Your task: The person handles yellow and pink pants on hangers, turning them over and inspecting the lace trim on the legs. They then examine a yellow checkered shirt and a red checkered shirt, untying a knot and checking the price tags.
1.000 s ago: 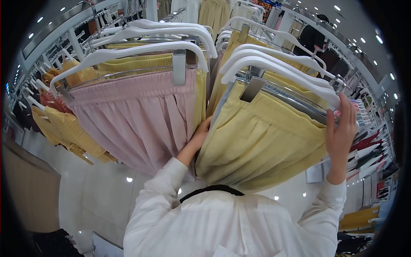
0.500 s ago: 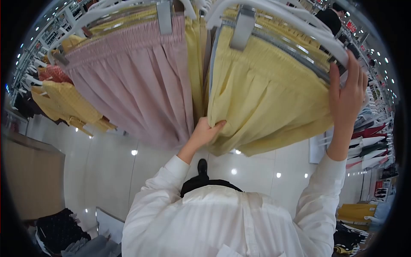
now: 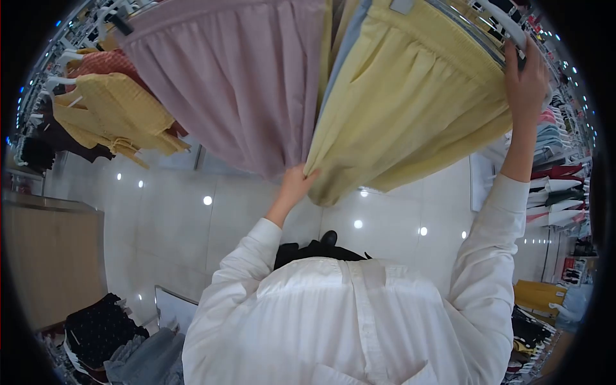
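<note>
Gripping yellow skirt (image 3: 410,96) hem, left hand (image 3: 296,183) (rack-hung)

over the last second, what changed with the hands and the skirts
The left hand slid down between the pink skirt and the yellow skirt, from deep between them to the yellow skirt's bottom hem, which it now pinches. The view tipped downward, so the hangers left the top of the picture. The right hand stayed up at the yellow skirt's hanger end, and both skirts stayed hanging.
</note>
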Demonstrator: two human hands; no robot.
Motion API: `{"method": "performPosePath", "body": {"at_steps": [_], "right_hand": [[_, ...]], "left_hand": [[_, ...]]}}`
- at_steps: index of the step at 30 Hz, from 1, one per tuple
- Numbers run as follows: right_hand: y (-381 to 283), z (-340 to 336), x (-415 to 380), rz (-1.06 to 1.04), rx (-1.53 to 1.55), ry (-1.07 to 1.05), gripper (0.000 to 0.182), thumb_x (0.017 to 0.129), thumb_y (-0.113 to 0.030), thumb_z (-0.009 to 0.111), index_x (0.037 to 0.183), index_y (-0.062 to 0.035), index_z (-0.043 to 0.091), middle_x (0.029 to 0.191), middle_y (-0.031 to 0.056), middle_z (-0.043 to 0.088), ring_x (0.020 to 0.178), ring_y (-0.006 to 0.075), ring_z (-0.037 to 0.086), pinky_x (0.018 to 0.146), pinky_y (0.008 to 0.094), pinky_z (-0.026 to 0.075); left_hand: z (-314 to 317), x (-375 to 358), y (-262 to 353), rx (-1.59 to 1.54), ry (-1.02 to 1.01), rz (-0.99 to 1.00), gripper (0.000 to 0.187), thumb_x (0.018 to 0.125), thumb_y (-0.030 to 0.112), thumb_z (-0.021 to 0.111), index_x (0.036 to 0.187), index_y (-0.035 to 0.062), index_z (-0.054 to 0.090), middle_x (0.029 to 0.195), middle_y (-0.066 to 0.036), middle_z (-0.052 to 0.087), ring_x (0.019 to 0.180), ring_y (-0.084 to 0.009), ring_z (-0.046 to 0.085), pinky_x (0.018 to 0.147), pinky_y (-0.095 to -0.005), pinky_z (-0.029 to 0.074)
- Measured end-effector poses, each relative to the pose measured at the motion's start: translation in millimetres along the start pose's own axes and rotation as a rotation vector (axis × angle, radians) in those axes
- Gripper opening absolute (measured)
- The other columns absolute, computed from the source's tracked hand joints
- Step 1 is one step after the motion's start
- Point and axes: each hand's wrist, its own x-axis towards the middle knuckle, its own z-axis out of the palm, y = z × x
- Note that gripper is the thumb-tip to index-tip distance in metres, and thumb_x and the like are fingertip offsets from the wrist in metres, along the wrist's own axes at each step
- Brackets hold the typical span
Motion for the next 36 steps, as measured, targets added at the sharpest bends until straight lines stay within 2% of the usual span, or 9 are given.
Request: {"method": "performPosePath", "body": {"at_steps": [3,5,8,10,12,16,23,34,36], "right_hand": [[-9,-4,-4,-0.019,0.018,0.02,0.037,0.082,-0.027,0.054,0.112,-0.006,0.049,0.102,0.0125,0.056,0.093,0.0301,0.052,0.084,0.0376,0.038],[-22,-6,-11,-0.006,-0.039,0.036,0.043,0.084,-0.028,0.051,0.118,-0.0038,0.044,0.112,0.0161,0.052,0.104,0.0322,0.047,0.089,0.0387,0.034],[-71,-18,-43,0.14,0.049,-0.001,0.047,0.084,-0.027,0.05,0.123,-0.0017,0.04,0.12,0.0192,0.046,0.114,0.0326,0.04,0.094,0.0388,0.03],[-123,-8,-73,0.135,0.021,-0.095,0.049,0.085,-0.026,0.05,0.125,-0.0006,0.038,0.124,0.0202,0.042,0.118,0.0318,0.036,0.098,0.0377,0.027],[-204,-4,-91,0.345,0.429,-0.325,0.049,0.084,-0.024,0.05,0.125,-0.0013,0.037,0.125,0.0202,0.041,0.12,0.0302,0.035,0.1,0.0362,0.026],[-328,41,-137,0.37,0.942,-0.509,0.048,0.081,-0.017,0.055,0.123,-0.0008,0.04,0.121,0.0169,0.047,0.114,0.0265,0.043,0.095,0.0328,0.033],[-475,26,-123,0.403,1.055,-1.06,0.027,0.079,-0.012,0.055,0.104,-0.0011,0.056,0.093,0.0131,0.062,0.083,0.0202,0.059,0.069,0.0284,0.045],[-617,133,-100,0.147,1.255,-1.126,0.016,0.078,-0.013,0.056,0.086,0.0006,0.061,0.077,0.0144,0.062,0.069,0.0221,0.061,0.062,0.0287,0.045],[-659,139,-82,-0.03,1.306,-1.207,0.016,0.078,-0.013,0.056,0.087,0.0005,0.06,0.078,0.0151,0.062,0.071,0.0247,0.061,0.064,0.03,0.046]], "left_hand": [[-29,-27,-16,0.126,-0.161,-0.112,0.025,0.077,0.021,0.059,0.087,-0.0011,0.059,0.076,-0.016,0.06,0.071,-0.03,0.058,0.063,-0.0348,0.044],[-54,-52,-19,0.238,0.181,0.307,0.026,0.074,0.017,0.061,0.096,0.0027,0.058,0.096,-0.014,0.058,0.092,-0.0281,0.055,0.079,-0.0352,0.042],[-119,-88,-17,0.156,0.03,0.257,0.026,0.075,0.015,0.059,0.098,0.0064,0.056,0.106,-0.013,0.053,0.104,-0.0288,0.047,0.089,-0.0382,0.036],[-163,-115,-31,0.182,-0.042,0.217,0.023,0.075,0.013,0.058,0.097,0.0062,0.056,0.104,-0.012,0.055,0.101,-0.029,0.049,0.088,-0.038,0.037],[-205,-140,-55,0.213,-0.111,0.177,0.021,0.076,0.012,0.057,0.096,0.006,0.056,0.102,-0.011,0.056,0.099,-0.0291,0.05,0.087,-0.0378,0.038],[-284,-194,-96,0.339,-0.122,0.138,0.017,0.077,0.009,0.054,0.093,0.0061,0.058,0.095,-0.01,0.058,0.093,-0.0287,0.052,0.082,-0.0365,0.04],[-336,-255,-135,0.162,0.05,-0.128,0.009,0.076,0.006,0.052,0.082,0.003,0.059,0.082,-0.012,0.059,0.078,-0.0306,0.056,0.067,-0.0368,0.044],[-408,-216,-170,0.112,0.338,-0.234,0.013,0.072,-0.001,0.047,0.077,0.0048,0.058,0.073,-0.009,0.057,0.068,-0.0253,0.056,0.061,-0.0347,0.044],[-429,-206,-180,0.093,0.366,-0.262,0.016,0.07,-0.003,0.046,0.076,0.0048,0.058,0.071,-0.009,0.057,0.066,-0.0248,0.056,0.06,-0.0349,0.043]]}}
